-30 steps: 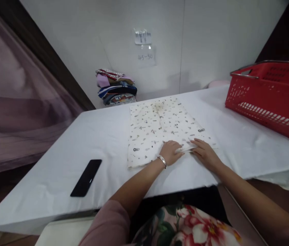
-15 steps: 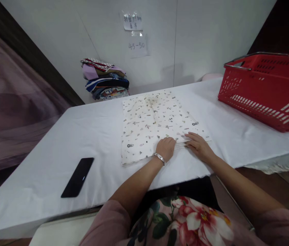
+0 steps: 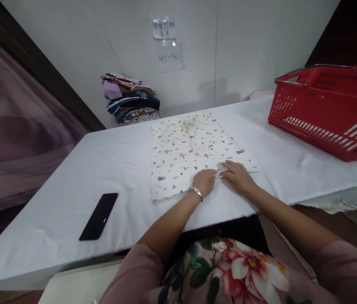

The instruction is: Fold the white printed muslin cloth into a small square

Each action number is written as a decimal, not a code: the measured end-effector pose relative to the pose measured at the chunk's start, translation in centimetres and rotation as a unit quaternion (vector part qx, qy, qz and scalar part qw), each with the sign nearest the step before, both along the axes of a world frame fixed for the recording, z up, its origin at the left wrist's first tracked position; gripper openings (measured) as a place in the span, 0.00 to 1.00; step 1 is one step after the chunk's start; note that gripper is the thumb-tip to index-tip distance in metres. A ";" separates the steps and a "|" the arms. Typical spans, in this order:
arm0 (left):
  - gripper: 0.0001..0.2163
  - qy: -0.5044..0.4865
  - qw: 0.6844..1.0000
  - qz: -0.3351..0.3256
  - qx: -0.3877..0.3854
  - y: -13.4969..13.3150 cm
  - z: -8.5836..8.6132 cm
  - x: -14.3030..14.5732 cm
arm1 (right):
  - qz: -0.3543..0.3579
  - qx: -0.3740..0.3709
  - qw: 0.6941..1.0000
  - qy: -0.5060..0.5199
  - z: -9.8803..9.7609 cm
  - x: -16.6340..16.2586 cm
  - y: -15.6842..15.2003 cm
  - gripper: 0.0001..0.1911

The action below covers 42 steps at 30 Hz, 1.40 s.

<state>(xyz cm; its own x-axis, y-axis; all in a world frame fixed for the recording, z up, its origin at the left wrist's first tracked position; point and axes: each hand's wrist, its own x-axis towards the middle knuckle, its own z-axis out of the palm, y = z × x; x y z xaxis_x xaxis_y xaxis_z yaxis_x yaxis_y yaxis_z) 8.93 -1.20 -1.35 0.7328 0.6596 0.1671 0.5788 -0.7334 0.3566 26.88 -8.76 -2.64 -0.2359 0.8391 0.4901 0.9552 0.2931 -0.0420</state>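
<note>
A folded white cloth with small printed motifs lies flat on the white-covered table, its layers showing along the near edge. At the middle of that edge my left hand is closed on the cloth, with a silver bracelet at the wrist. Close beside it, my right hand grips the same edge, thumb side toward the left hand and fingers over the top layer. The cloth between the fingers is partly hidden by the hands.
A black phone lies at the table's near left. The red basket with a metal handle stands on the right. Behind the table is a stack of folded fabrics. Paper signs hang on the wall.
My right hand has slid left along the cloth's near edge, closer to my left hand. The left hand has hardly moved, and the cloth lies in the same place.
</note>
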 end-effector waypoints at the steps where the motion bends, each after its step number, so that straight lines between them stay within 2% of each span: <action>1: 0.11 -0.002 1.000 0.003 -0.005 0.0 0.1 0.0 | 0.006 -0.002 1.000 0.000 0.2 -0.4 0.3 0.09; 8: 0.11 0.019 1.000 0.005 -0.020 -0.1 0.6 -0.5 | 0.074 -0.004 0.994 0.078 -0.1 -0.5 0.2 0.11; 10: 0.11 0.034 0.999 0.003 -0.016 -0.2 0.7 -0.6 | 0.074 -0.003 0.994 0.085 -0.5 -0.1 -0.2 0.10; 16: 0.14 0.052 0.996 -0.063 0.039 -0.9 0.9 -0.8 | 0.077 -0.002 0.989 0.124 -1.2 0.0 -0.4 0.10; 21: 0.13 0.044 0.995 -0.070 0.052 -1.6 0.8 -1.1 | 0.091 0.003 0.982 0.164 -1.6 0.0 -0.1 0.09; 26: 0.10 0.059 0.993 -0.062 0.077 -1.4 0.8 -0.6 | 0.099 0.005 0.982 0.163 -1.6 -0.1 0.1 0.10; 35: 0.09 0.036 0.994 -0.061 0.084 -0.6 0.1 -0.3 | 0.018 -0.010 0.991 0.133 -0.8 0.5 -0.9 0.13; 38: 0.09 0.035 0.994 -0.063 0.078 -0.6 -0.1 -0.3 | -0.022 -0.007 0.992 0.127 -0.9 2.8 -1.5 0.17; 42: 0.09 0.040 0.995 -0.057 0.071 -0.5 0.0 -0.2 | -0.101 0.023 0.990 0.094 -0.8 6.9 -2.7 0.13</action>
<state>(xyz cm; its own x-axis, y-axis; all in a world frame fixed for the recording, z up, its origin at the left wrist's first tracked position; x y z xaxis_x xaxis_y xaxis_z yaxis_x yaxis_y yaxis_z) 8.76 -1.70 -1.39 0.8165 0.5446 0.1915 0.5105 -0.8361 0.2007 33.79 -11.45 -3.42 0.0340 0.8359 0.5478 0.9710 0.1021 -0.2160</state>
